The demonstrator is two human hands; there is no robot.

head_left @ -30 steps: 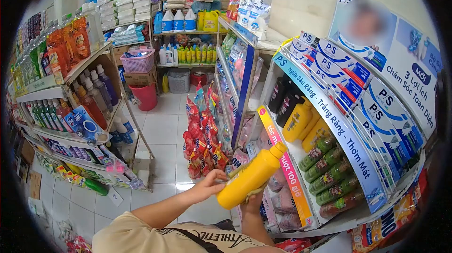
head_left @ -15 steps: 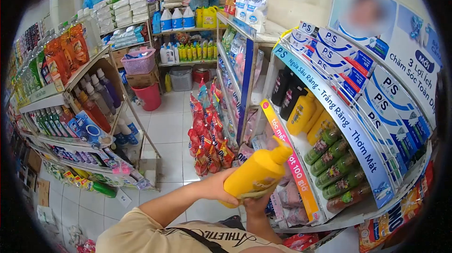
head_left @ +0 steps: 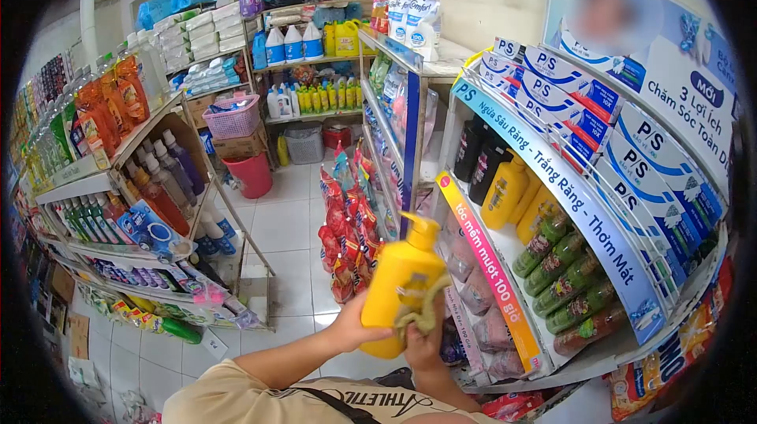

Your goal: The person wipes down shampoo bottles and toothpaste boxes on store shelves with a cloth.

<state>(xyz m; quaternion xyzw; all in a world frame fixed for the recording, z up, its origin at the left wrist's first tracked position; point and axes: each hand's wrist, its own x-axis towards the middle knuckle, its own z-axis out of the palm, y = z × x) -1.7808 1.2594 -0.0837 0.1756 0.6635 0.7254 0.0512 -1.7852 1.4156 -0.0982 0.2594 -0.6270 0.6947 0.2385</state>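
Observation:
A yellow pump bottle (head_left: 392, 286) is in front of me, nearly upright with its pump head at the top. My left hand (head_left: 352, 328) is closed around its lower left side. On the bottle's right side, my right hand (head_left: 424, 347) grips an olive-coloured cloth (head_left: 426, 312), which lies against the bottle. Part of the right hand's fingers is hidden by the cloth. More yellow pump bottles (head_left: 505, 194) stand on the shelf to the right, beside dark bottles (head_left: 488, 171) and several green bottles (head_left: 550, 265) lying in a row.
Toothpaste boxes (head_left: 552, 93) fill the upper right rack. Red bags (head_left: 344, 239) stand on the tiled floor (head_left: 288, 286) ahead. To the left, a shelf (head_left: 158, 120) carries bottles. Farther back are a pink bin (head_left: 249, 176) and a pink basket (head_left: 231, 118).
The bottle has turned more upright and shifted left and down, with its label side now angled differently. The cloth in my right hand has come into fuller view along the bottle's right side.

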